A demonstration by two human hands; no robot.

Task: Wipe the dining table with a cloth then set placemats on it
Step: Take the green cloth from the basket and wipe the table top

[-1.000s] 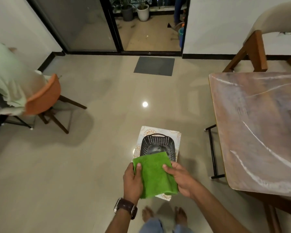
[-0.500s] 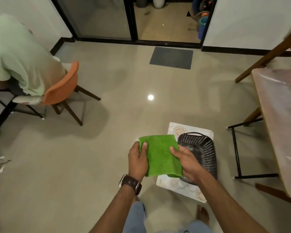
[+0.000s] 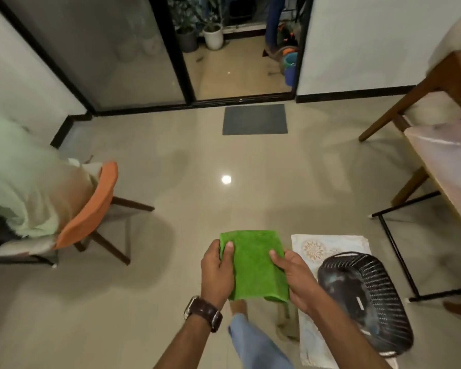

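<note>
A folded green cloth (image 3: 253,265) is held flat in front of me at waist height over the floor. My left hand (image 3: 217,275), with a watch on its wrist, grips the cloth's left edge. My right hand (image 3: 294,278) grips its right edge. White patterned placemats (image 3: 328,246) lie on the floor at the lower right, under a black woven basket (image 3: 365,296). The dining table (image 3: 447,166), with a glossy marbled top, shows only its corner at the right edge.
An orange chair (image 3: 91,217) stands at the left with a person in a pale green top seated on it. A wooden chair (image 3: 423,94) stands behind the table. A black metal frame (image 3: 397,251) sits beside the table. A grey doormat (image 3: 254,119) lies before the open glass door.
My view has swung left, so the table slid towards the right edge and the basket with the placemats moved to the lower right. Both hands have kept hold of the green cloth.
</note>
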